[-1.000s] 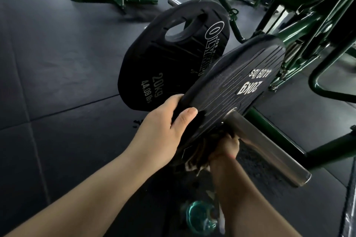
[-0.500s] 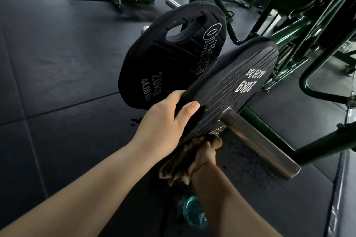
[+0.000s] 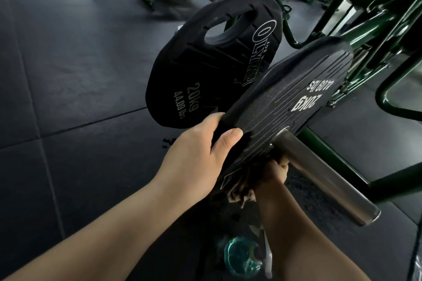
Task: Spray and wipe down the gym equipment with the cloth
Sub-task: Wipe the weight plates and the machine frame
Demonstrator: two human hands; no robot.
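Gripping the lower rim of the near plate with the left hand, thumb over the ribbed face, fingers curled behind the edge. Near plate black, stamped "20KG", seated on a steel sleeve that juts toward the camera and down to the right. Right hand tucked under the plate just beside the sleeve, clenched on a brownish cloth; cloth bunched against the plate's lower edge, loose corners hanging below the knuckles. Exact contact between cloth and plate partly hidden by the hand and the rim. Second plate behind and to the left, also black, marked "20kg 44.09 lbs", with an oval grip hole near its top, tilted, overlapped by the near plate. Teal spray bottle low in the frame, between the forearms, blurred, apparently standing on the floor. Floor of dark rubber tiles, seams visible. Green machine frame rising to the right, more green equipment far back.
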